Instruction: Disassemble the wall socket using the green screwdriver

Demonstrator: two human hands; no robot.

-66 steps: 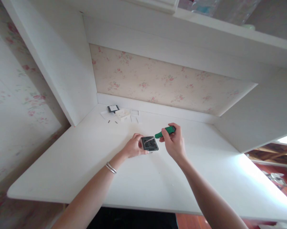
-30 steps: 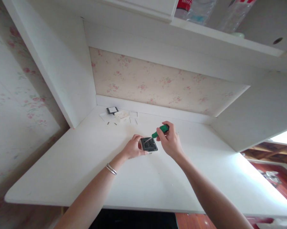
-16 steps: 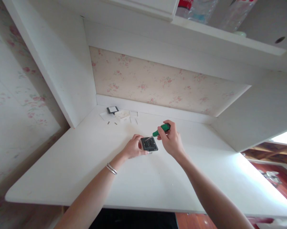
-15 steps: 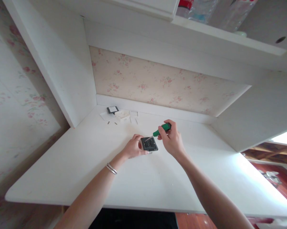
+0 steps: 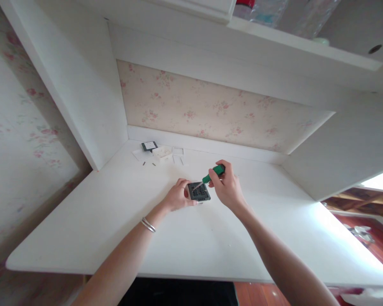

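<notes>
My left hand (image 5: 177, 195) grips a dark square wall socket (image 5: 201, 194) by its left side, thumb at the near edge and fingers at the far edge. The socket sits low over the white tabletop, its dark face with several slots and recesses turned up. In my right hand (image 5: 227, 183) is a screwdriver with a green handle (image 5: 214, 173), tilted down to the left. Its metal shaft reaches onto the left part of the socket's face. Whether the tip sits in a screw is too small to tell.
At the back left of the white table (image 5: 114, 229) lie a dark plate with a white centre (image 5: 149, 145), an open white box (image 5: 162, 153), a thin white frame (image 5: 178, 151) and several small strips. A shelf with plastic bottles (image 5: 269, 12) overhangs the table.
My right hand and the screwdriver have shifted very slightly left, with the tip still on the socket. The whole view has moved a little; my left hand keeps its hold.
</notes>
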